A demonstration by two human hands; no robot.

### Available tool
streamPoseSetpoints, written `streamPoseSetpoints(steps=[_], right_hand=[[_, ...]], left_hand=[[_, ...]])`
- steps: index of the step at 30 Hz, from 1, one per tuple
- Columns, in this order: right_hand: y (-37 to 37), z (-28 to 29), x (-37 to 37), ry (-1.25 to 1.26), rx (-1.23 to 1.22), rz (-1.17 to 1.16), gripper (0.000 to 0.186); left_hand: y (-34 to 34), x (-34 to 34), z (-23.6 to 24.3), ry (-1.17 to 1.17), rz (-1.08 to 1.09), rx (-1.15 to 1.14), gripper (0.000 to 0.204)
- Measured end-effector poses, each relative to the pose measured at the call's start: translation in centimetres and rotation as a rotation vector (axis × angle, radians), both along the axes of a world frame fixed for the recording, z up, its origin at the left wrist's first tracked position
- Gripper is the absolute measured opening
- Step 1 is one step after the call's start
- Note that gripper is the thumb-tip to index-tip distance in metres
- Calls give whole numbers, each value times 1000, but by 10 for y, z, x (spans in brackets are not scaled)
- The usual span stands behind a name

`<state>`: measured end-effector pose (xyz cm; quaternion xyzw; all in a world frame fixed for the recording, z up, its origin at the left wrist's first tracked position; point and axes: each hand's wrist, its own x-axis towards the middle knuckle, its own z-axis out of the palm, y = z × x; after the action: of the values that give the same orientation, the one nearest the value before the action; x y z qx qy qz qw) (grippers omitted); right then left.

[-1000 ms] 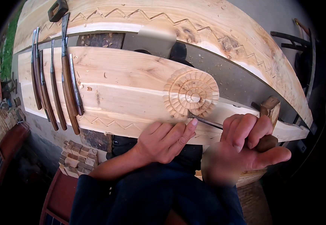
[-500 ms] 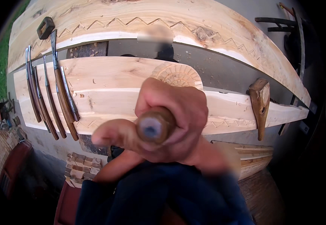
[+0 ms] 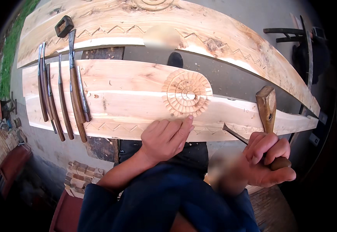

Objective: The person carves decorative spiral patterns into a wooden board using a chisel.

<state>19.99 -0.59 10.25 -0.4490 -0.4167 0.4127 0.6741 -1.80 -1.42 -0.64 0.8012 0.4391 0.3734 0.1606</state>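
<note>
A pale wooden plank (image 3: 129, 104) lies across in front of me with a carved round rosette (image 3: 184, 92) near its middle and a faint zigzag along the near edge. My left hand (image 3: 164, 137) is open, fingers bent and close together, its index fingertip touching the rosette's lower edge. My right hand (image 3: 267, 158) is shut on a chisel (image 3: 234, 133), its wooden handle mostly hidden in the fist and its flat tip over the plank, right of the rosette. A wooden mallet (image 3: 265, 106) lies on the plank just beyond this hand.
Several chisels and gouges (image 3: 62, 100) lie in a row on the plank's left. Behind, a second carved plank (image 3: 249, 50) carries a dark square block (image 3: 64, 26). Wood blocks (image 3: 81, 174) are stacked at lower left. A dark stand (image 3: 284, 31) is at upper right.
The chisel was at the rosette's edge, then rose toward my face in my right hand at centre. Now it is lowered at the right, away from the rosette.
</note>
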Motion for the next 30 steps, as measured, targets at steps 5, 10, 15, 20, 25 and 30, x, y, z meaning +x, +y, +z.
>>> streamPoseSetpoints(steps=[5,10,15,20,25,30], right_hand=[[-6,-13,1,24,-67,-50,77],[6,-22,1,103,110,61,75],[16,-19,7,269,81,112,71],[30,-43,-7,426,17,132,73],[40,-57,-10,566,-39,150,76],[40,-64,-12,654,-107,145,75]], left_hand=[[1,6,2,160,146,-40,47],[6,6,7,213,56,-81,47],[6,-1,9,41,-253,-97,44],[-2,1,-1,7,-51,3,43],[-1,-1,5,188,-42,-40,45],[-1,-2,5,198,-48,-34,44]])
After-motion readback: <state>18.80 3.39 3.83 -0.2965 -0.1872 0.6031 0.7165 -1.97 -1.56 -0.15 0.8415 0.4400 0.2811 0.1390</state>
